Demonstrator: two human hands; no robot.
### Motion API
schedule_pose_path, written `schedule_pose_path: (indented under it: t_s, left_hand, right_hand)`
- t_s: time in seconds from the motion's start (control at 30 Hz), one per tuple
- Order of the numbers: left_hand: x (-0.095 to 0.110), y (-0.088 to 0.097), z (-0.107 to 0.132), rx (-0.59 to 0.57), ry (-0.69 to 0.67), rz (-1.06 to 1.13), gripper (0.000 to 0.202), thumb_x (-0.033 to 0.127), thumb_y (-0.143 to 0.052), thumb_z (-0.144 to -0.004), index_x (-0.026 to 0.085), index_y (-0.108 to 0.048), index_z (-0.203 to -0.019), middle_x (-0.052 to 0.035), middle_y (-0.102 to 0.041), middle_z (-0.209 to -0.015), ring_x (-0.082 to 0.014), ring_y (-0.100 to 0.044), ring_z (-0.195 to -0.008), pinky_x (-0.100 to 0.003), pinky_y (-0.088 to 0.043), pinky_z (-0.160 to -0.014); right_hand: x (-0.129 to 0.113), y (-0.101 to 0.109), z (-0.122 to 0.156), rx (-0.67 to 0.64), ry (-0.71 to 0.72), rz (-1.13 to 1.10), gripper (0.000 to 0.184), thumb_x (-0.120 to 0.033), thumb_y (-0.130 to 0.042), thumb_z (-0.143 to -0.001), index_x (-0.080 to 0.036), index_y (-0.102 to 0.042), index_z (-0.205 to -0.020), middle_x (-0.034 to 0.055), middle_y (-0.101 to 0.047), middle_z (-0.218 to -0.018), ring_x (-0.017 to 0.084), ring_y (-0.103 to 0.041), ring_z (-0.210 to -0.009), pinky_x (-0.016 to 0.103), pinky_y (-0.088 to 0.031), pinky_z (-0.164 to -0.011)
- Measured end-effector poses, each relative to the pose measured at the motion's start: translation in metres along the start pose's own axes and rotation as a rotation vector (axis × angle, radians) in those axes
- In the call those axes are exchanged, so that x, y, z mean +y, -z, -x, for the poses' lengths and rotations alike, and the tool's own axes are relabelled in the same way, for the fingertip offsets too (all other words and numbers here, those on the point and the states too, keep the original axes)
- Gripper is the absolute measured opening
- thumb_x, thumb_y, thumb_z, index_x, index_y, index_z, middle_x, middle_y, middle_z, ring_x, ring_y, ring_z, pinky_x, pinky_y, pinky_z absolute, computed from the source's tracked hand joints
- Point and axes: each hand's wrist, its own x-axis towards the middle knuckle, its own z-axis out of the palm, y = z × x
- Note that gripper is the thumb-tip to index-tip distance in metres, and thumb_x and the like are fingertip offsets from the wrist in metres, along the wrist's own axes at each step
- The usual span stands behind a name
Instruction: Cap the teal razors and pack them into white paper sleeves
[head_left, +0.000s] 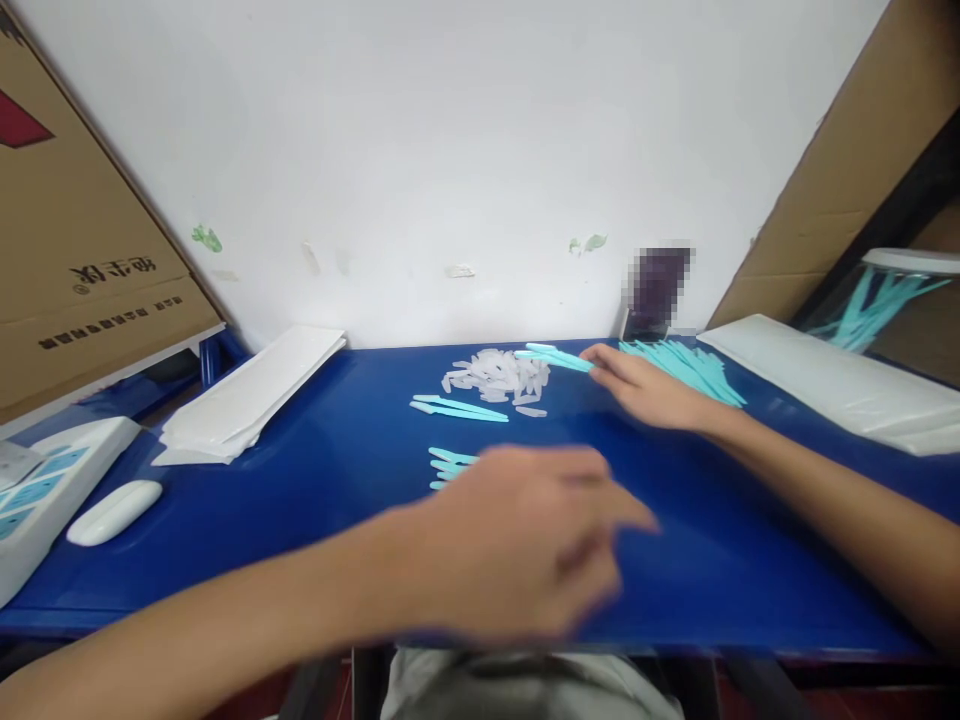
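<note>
Between the thumb and fingers of my right hand (637,385) are slim turquoise eyebrow razors (556,357), pointing left over a heap of small translucent white blade caps (499,373). My left hand (536,540) is nearer the front of the table, blurred, with one finger stretched out and the others bent. Nothing shows in it. Partly behind it lie several turquoise razors (448,466) in a row. Two more razors (459,407) rest side by side just left of the caps. Beyond my right wrist spreads a large pile of turquoise razors (686,368).
White flat packs (251,395) lie at the left, near a white oval case (114,512) and a power strip (60,490). At the right are a white padded pack (840,380) and a clear tub (877,290) of turquoise sticks. A phone (651,300) leans on the wall.
</note>
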Motion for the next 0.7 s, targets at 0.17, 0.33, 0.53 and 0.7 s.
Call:
schedule_pose_path:
  t_s: [0.17, 0.33, 0.53, 0.7]
  left_hand:
    - [-0.106, 0.016, -0.088, 0.124, 0.256, -0.064, 0.03, 0.03, -0.049, -0.1, 0.015, -0.069, -0.116, -0.0126, -0.067, -0.106, -0.0254, -0.061, -0.099, -0.039, -0.049, -0.085]
    - [-0.123, -0.007, -0.096, -0.018, 0.199, -0.223, 0.029, 0.027, -0.048, -0.1, 0.018, -0.071, -0.114, -0.014, -0.067, -0.115, -0.0309, -0.054, -0.108, -0.044, -0.043, -0.087]
    - [-0.119, -0.005, -0.08, -0.017, 0.082, -0.075, 0.028, 0.019, -0.048, -0.1, 0.017, -0.074, -0.109, -0.0129, -0.072, -0.109, -0.0263, -0.06, -0.105, -0.041, -0.044, -0.09]
    - [-0.118, 0.008, -0.041, 0.052, 0.098, 0.139, 0.023, 0.021, -0.054, -0.098, 0.018, -0.076, -0.103, -0.0093, -0.075, -0.104, -0.0222, -0.067, -0.1, -0.036, -0.049, -0.09]
  right_hand:
    - [-0.001, 0.0, -0.002, 0.092, -0.13, -0.021, 0.036, -0.048, -0.034, -0.098, -0.02, -0.057, -0.1, 0.0071, -0.067, -0.089, 0.023, -0.063, -0.082, 0.035, -0.048, -0.075]
    - [-0.017, 0.001, 0.001, 0.151, -0.215, 0.057, 0.043, -0.054, -0.068, -0.077, -0.019, -0.063, -0.101, 0.0034, -0.067, -0.081, 0.02, -0.059, -0.071, 0.029, -0.041, -0.064]
    - [-0.029, -0.002, 0.006, 0.173, -0.081, 0.046, 0.036, -0.047, -0.038, -0.099, -0.02, -0.058, -0.084, 0.0006, -0.062, -0.069, 0.018, -0.055, -0.064, 0.029, -0.034, -0.062]
    - [-0.032, -0.009, 0.009, 0.034, 0.014, 0.077, 0.043, -0.046, -0.029, -0.102, -0.02, -0.06, -0.088, 0.0044, -0.067, -0.076, 0.021, -0.06, -0.072, 0.031, -0.037, -0.071]
